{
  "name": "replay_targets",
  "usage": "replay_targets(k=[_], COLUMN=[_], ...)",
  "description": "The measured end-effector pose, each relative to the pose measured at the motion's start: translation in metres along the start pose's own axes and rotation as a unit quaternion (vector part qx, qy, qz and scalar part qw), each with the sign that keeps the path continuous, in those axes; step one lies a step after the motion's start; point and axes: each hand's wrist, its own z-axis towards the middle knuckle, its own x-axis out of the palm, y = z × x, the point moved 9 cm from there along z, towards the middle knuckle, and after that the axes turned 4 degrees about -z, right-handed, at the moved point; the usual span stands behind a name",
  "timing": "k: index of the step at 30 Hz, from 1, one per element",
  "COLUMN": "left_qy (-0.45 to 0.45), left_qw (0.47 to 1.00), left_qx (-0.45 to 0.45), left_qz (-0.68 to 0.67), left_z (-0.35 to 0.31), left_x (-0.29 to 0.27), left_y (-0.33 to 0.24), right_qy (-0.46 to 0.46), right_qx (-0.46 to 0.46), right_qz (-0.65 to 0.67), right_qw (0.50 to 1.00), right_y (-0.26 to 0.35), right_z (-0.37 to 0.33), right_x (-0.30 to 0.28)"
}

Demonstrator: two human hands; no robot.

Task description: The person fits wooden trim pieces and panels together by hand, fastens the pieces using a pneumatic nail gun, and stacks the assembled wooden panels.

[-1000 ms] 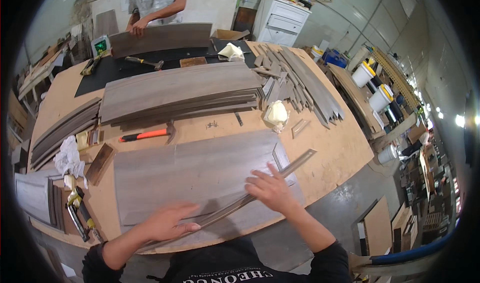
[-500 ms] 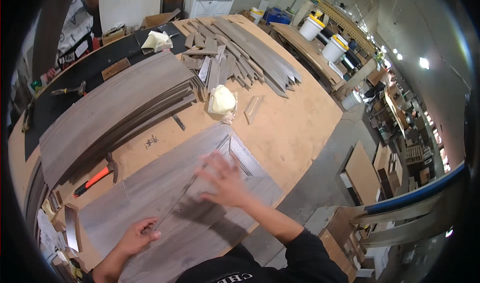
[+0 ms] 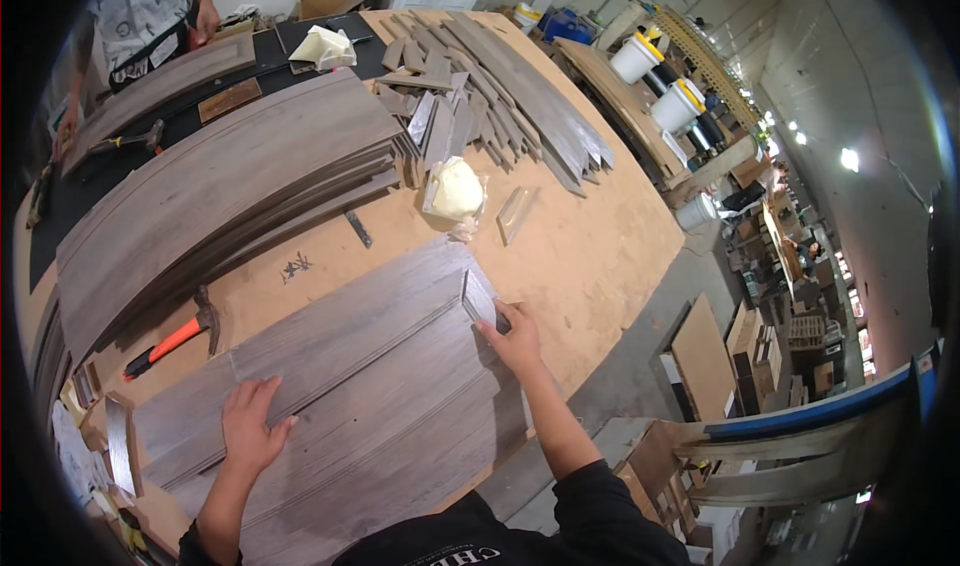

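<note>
Tan smooth desk (image 3: 610, 256), grey wood-grain panel (image 3: 400, 396) flat on it, slim grooved strip (image 3: 370, 354) running lengthwise along panel. Hands: left hand (image 3: 250, 421) loosely spread by strip; right hand (image 3: 515, 338) at short mitred piece (image 3: 477, 296) near panel's end, grip unclear. Beyond: orange-handled hammer (image 3: 180, 340), loose nails (image 3: 296, 267), lumpy cream block (image 3: 457, 190), stacked boards (image 3: 240, 166).

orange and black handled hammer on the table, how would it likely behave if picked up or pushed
The hammer with the orange and black handle would probably feel head-heavy, given its dark, seemingly metal head. Pushed, it would likely swivel or slide rather than roll, since the head juts out crosswise.
</note>
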Motion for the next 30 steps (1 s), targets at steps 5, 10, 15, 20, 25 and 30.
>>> replay_targets(k=[5, 10, 15, 20, 25, 30], left_qy=[0.021, 0.044, 0.056, 0.091, 0.136, 0.173], left_qw=[1.000, 0.999, 0.998, 0.995, 0.990, 0.984], left_qx=[-0.002, -0.014, -0.012, 0.041, 0.010, 0.018], left_qz=[-0.012, 0.002, 0.013, -0.014, -0.029, -0.030], left_z=[0.012, 0.013, 0.028, 0.058, 0.056, 0.071], left_x=[0.011, 0.021, 0.032, 0.064, 0.062, 0.069], left_y=[-0.001, 0.002, -0.008, -0.019, -0.016, -0.023], right_qy=[0.008, 0.003, -0.005, 0.005, -0.006, -0.009], right_qx=[0.013, 0.002, -0.020, 0.004, 0.003, -0.007], right_qz=[0.042, 0.054, 0.059, 0.040, 0.047, 0.050], right_qw=[0.999, 0.999, 0.998, 0.999, 0.999, 0.999], right_y=[-0.007, -0.007, -0.002, -0.007, 0.000, -0.006], right_z=[-0.002, -0.002, 0.000, -0.002, -0.002, -0.004], right_x=[0.002, 0.003, 0.003, 0.004, -0.001, 0.001])
